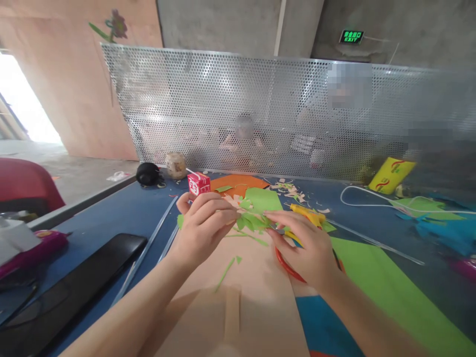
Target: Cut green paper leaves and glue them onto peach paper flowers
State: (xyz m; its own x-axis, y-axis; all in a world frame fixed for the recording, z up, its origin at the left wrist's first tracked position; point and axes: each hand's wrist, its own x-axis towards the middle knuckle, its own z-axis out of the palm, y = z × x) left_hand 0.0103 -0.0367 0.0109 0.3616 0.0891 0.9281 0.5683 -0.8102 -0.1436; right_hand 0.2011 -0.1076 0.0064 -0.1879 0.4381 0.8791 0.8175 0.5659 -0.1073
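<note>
Both my hands are raised over the middle of the table. Between them is a green paper cut-out [253, 221] with leaf-like points. My left hand [208, 220] pinches its left side, the fingertips partly covering it. The fingers of my right hand [303, 243] are closed at its right edge. Under and beside my right hand show the red-orange handles of scissors [288, 267]; whether the hand touches them I cannot tell. A yellow glue gun [308, 214] lies just beyond that hand. Below the hands, a pale peach sheet [260, 292] carries thin green paper scraps [225, 273].
A red drink carton [199, 184] with a straw, a jar [176, 165] and a black round object [148, 174] stand at the back left. Green sheets [390, 287] lie right, a long black object [74, 292] left. A perforated metal screen [208, 99] closes the far edge, people behind it.
</note>
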